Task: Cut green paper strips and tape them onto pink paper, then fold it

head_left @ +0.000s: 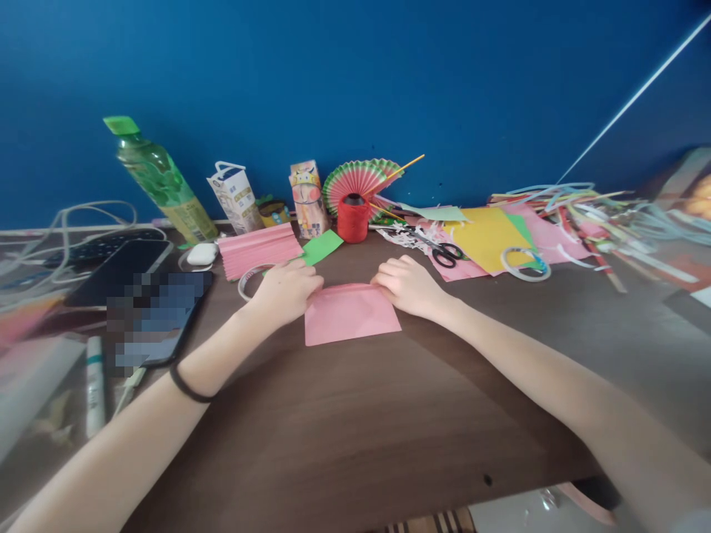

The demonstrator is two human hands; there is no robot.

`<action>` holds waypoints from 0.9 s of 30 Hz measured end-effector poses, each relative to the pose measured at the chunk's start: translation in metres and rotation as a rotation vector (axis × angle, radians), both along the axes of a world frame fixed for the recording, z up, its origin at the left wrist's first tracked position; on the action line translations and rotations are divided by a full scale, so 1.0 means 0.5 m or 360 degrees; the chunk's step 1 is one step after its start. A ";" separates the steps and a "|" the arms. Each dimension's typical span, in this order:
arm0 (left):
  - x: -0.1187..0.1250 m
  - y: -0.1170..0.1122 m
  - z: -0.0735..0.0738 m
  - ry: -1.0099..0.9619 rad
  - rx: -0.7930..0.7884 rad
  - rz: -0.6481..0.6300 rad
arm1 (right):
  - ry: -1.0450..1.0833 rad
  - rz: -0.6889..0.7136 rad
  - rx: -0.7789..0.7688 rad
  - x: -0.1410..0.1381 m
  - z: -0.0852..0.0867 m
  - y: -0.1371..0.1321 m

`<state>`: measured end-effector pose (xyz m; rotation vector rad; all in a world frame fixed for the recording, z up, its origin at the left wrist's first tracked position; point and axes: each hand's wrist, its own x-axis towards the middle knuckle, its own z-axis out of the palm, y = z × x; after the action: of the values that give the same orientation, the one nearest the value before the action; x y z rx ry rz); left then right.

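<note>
A pink sheet of paper (349, 317) lies flat on the brown desk (355, 429), folded at its far edge. My left hand (286, 289) pinches the sheet's far left corner with curled fingers. My right hand (408, 285) presses and pinches the far right corner, fingers bent down on the fold. A black band circles my left wrist.
Behind the hands lie a pleated pink paper (258, 250), a green slip (322, 246), a red thread spool (353, 218), a paper fan (358, 181), scissors (441, 252), a tape roll (525, 264) and coloured sheets and strips. At the left stand a green bottle (161, 181), small cartons, a phone (155, 318), a marker (94, 385) and cables.
</note>
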<state>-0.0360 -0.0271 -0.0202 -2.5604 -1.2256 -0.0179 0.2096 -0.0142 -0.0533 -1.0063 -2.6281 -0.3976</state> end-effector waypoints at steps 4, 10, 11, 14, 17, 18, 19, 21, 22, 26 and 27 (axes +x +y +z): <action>0.004 -0.005 -0.001 0.0090 0.0035 -0.0033 | -0.0080 -0.0028 0.0081 -0.003 0.001 -0.007; 0.011 -0.013 -0.005 0.0148 0.0039 -0.0034 | -0.0176 -0.0092 0.0149 -0.009 0.003 -0.016; 0.012 -0.013 -0.006 0.0154 0.0041 -0.0040 | -0.0192 -0.0108 0.0148 -0.011 0.004 -0.018; 0.013 -0.013 -0.010 0.0189 0.0045 -0.0041 | -0.0237 -0.0154 0.0120 -0.015 0.008 -0.023; 0.015 -0.015 -0.010 0.0220 0.0063 -0.0041 | -0.0272 -0.0183 0.0079 -0.018 0.012 -0.028; 0.017 -0.016 -0.008 0.0228 0.0066 -0.0040 | -0.0278 -0.0185 0.0068 -0.018 0.013 -0.029; 0.019 -0.018 -0.007 0.0235 0.0064 -0.0037 | -0.0281 -0.0186 0.0060 -0.019 0.014 -0.030; 0.024 -0.022 -0.002 0.0248 0.0050 -0.0029 | -0.0285 -0.0188 0.0049 -0.020 0.014 -0.033; 0.027 -0.025 0.001 0.0253 0.0043 -0.0026 | -0.0290 -0.0187 0.0047 -0.020 0.015 -0.034; 0.040 -0.039 0.011 0.0292 0.0014 -0.0001 | -0.0305 -0.0178 0.0076 -0.023 0.014 -0.039; 0.043 -0.043 0.012 0.0306 0.0009 0.0014 | -0.0305 -0.0174 0.0089 -0.024 0.014 -0.039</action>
<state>-0.0144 -0.0484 -0.0142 -2.4847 -1.1623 0.2211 0.1978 -0.0338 -0.0462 -1.1494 -2.7187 -0.6183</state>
